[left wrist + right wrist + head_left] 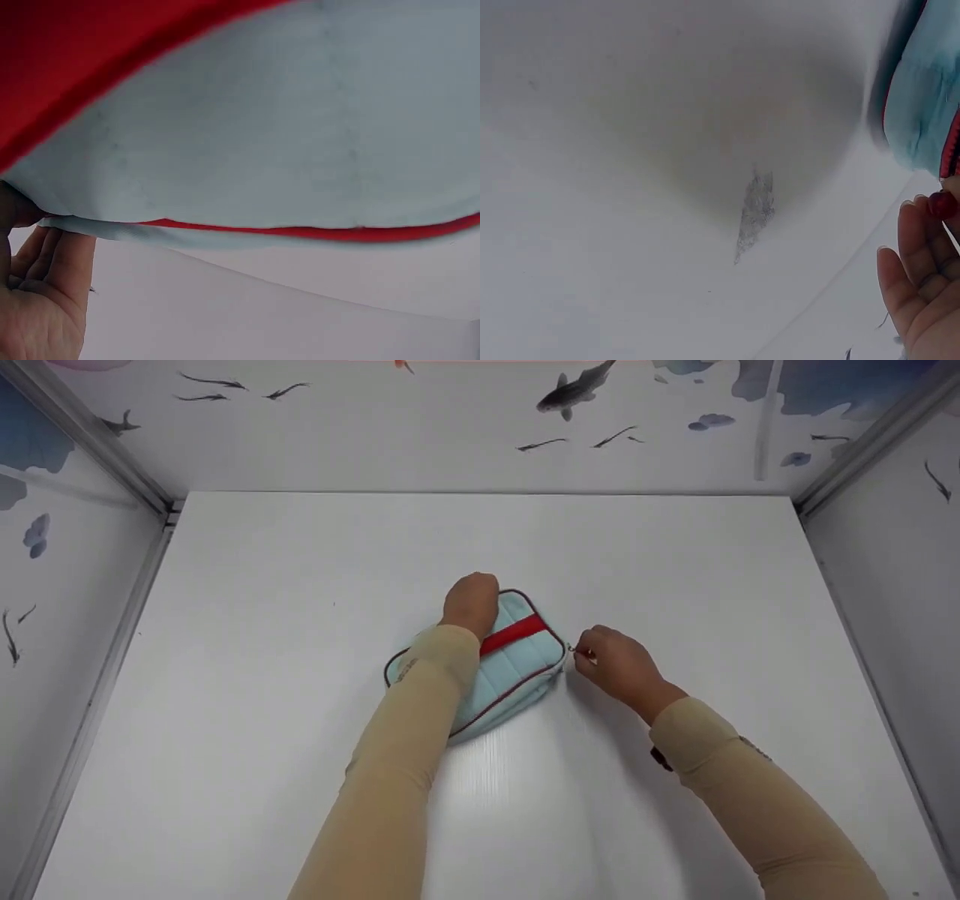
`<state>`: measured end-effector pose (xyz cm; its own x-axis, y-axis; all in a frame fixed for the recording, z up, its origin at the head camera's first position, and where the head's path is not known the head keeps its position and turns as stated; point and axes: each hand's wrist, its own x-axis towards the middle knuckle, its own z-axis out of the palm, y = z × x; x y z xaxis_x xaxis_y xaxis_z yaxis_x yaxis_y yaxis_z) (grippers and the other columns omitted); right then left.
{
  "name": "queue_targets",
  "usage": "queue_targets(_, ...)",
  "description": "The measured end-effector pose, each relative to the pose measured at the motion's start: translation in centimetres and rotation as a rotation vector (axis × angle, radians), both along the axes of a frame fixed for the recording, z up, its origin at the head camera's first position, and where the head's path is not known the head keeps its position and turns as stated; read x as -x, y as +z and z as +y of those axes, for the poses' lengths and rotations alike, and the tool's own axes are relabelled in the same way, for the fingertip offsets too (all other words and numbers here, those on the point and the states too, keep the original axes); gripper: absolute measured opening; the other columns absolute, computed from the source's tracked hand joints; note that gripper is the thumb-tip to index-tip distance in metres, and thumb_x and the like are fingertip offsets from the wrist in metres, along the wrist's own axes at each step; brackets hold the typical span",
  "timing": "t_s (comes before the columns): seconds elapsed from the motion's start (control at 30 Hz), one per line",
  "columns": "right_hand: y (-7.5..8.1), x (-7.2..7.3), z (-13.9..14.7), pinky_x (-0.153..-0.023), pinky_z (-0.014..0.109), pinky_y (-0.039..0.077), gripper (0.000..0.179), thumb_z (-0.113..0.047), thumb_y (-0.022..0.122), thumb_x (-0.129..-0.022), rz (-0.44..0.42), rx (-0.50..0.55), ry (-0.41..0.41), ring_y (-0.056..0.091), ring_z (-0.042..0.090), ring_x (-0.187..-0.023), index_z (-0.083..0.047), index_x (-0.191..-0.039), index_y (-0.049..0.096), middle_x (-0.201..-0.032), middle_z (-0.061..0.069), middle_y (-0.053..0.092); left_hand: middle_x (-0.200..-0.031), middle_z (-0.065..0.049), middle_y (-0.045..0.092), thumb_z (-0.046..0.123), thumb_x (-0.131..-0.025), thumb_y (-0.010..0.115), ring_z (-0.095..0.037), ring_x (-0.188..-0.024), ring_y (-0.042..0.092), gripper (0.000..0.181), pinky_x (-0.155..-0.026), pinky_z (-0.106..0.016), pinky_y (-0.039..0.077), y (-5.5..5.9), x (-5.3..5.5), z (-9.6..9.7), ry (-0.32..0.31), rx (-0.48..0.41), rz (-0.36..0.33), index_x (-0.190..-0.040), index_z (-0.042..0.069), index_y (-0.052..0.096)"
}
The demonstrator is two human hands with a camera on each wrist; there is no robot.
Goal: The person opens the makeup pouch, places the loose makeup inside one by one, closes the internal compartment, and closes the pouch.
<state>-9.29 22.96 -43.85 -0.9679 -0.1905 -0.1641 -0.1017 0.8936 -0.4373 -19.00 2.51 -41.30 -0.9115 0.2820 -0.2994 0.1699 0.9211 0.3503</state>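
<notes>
On the white table lies a light blue zip pouch [517, 666] with a red band [514, 634] across its top and dark red piping. My left hand [471, 604] grips the pouch's far edge; its forearm covers the left part. In the left wrist view, the fingers [71, 262] close on the pale fabric edge. At the right corner, my right hand [619, 666] pinches the zipper pull [571, 648]. A red bead [943, 205] on the pull shows between thumb and fingers in the right wrist view, beside the end of the red zipper [950, 154].
The white table [262, 585] is enclosed by a back wall [420, 442] and side walls printed with fish and plants. Metal frame posts [127, 461] stand at the corners. A grey scuff [756, 214] marks a pale surface in the right wrist view.
</notes>
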Motion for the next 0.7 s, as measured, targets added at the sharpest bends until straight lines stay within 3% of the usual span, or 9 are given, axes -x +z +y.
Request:
queue_targets(0.23,-0.4,-1.7,-1.0,-0.077,0.039,0.053,0.008,-0.01,0.061,-0.089,0.032,0.043,0.016,0.059,0.021,-0.083,-0.005,-0.093,0.067,-0.089,0.007,0.062,-0.109,-0.012,0.069,-0.004,-0.096,0.049,-0.019,-0.101,0.064,0.023,-0.087,-0.03,0.052,-0.7,0.4,-1.0,0.054,0.025,0.048,-0.108,0.001,0.069)
queue_targets(0.43,-0.3,-2.6,-2.1,-0.077,0.038,0.052,0.007,-0.012,0.063,-0.09,-0.002,0.065,-0.052,0.057,0.021,-0.082,-0.006,-0.093,0.066,-0.09,0.006,0.063,-0.107,-0.012,0.07,-0.005,-0.095,0.05,-0.019,-0.099,0.065,0.024,-0.085,-0.03,0.053,-0.9,0.1,-0.7,0.105,0.005,0.057,-0.108,0.002,0.069)
queue_targets(0.57,0.1,-2.2,-2.2,-0.079,0.039,0.052,0.01,-0.014,0.062,-0.091,-0.033,0.065,-0.069,0.057,0.022,-0.083,-0.006,-0.095,0.066,-0.092,0.007,0.062,-0.106,-0.012,0.07,-0.004,-0.095,0.052,-0.019,-0.096,0.066,0.023,-0.085,-0.029,0.053,-0.8,-0.1,-0.6,0.164,-0.026,0.067,-0.108,0.002,0.069)
queue_targets(0.7,0.4,-1.1,-1.4,-0.081,0.039,0.052,0.013,-0.015,0.06,-0.093,-0.035,0.049,-0.089,0.057,0.023,-0.087,-0.005,-0.099,0.066,-0.095,0.009,0.063,-0.102,-0.012,0.07,-0.001,-0.096,0.049,-0.017,-0.088,0.064,0.022,-0.081,-0.029,0.054,-0.4,-0.3,-0.8,0.237,-0.117,0.043,-0.105,0.001,0.069)
